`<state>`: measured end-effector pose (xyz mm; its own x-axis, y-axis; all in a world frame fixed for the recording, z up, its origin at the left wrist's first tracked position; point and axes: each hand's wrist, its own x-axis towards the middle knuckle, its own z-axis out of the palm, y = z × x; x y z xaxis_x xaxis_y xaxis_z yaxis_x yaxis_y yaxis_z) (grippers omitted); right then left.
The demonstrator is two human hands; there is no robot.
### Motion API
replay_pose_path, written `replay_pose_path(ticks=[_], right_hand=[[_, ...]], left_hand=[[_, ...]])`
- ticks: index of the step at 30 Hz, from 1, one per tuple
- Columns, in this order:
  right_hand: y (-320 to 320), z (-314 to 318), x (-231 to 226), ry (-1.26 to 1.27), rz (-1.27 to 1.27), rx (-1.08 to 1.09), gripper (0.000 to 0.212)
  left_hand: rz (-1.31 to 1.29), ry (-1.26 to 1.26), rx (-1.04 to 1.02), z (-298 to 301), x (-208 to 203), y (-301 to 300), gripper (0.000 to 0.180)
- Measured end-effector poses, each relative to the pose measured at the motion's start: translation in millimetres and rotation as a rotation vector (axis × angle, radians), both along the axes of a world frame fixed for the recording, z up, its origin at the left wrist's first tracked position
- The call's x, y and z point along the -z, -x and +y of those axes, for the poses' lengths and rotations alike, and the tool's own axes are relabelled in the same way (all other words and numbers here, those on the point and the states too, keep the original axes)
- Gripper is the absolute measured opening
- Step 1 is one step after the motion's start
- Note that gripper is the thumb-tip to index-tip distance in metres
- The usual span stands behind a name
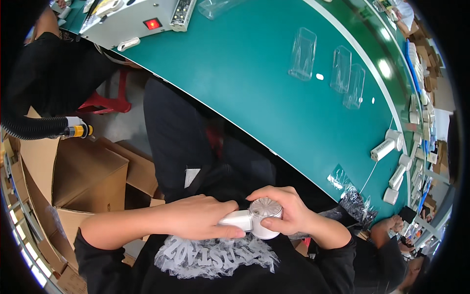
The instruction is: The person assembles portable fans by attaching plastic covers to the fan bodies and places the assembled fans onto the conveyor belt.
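A white handheld device with a round head, like a small handheld fan, is held over my lap, close to my body. Radial ribs show on the top of its head. My left hand is closed round the short handle, thumb along its near side. Around the head curls my right hand, its thumb pressing the near rim and its index finger at the far rim. The palm sides of both hands are hidden.
Clear plastic covers lie on the green table. Similar white devices rest at its right. A machine with a red switch stands far left. Cardboard boxes and a black hose are at left. Other people sit either side.
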<state>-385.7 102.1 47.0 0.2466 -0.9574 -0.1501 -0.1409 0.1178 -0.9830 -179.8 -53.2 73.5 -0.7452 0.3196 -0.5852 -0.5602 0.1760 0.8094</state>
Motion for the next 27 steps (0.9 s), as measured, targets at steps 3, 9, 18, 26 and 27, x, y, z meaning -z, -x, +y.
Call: replay_pose_path(ticks=[3,9,18,26,27], right_hand=[[-8.3,22.3,11.0,-0.118,-0.045,0.095,0.047],[-13.6,41.1,20.0,-0.113,-0.104,0.121,0.048],[-26.1,43.9,33.2,-0.096,-0.156,0.141,0.042],[85.4,-10.3,-73.6,0.357,0.310,0.106,0.056],[115.9,-10.4,-94.9,0.455,0.475,0.201,0.059]], left_hand=[[-0.046,0.012,0.021,3.0,4.9,3.2,0.057],[0.072,0.040,0.108,17.4,11.4,2.6,0.057],[0.011,-0.004,0.087,22.4,17.0,5.3,0.057],[0.785,0.138,-0.335,-19.3,-41.9,60.5,0.063],[0.782,0.182,-0.527,-36.6,-44.1,72.0,0.064]])
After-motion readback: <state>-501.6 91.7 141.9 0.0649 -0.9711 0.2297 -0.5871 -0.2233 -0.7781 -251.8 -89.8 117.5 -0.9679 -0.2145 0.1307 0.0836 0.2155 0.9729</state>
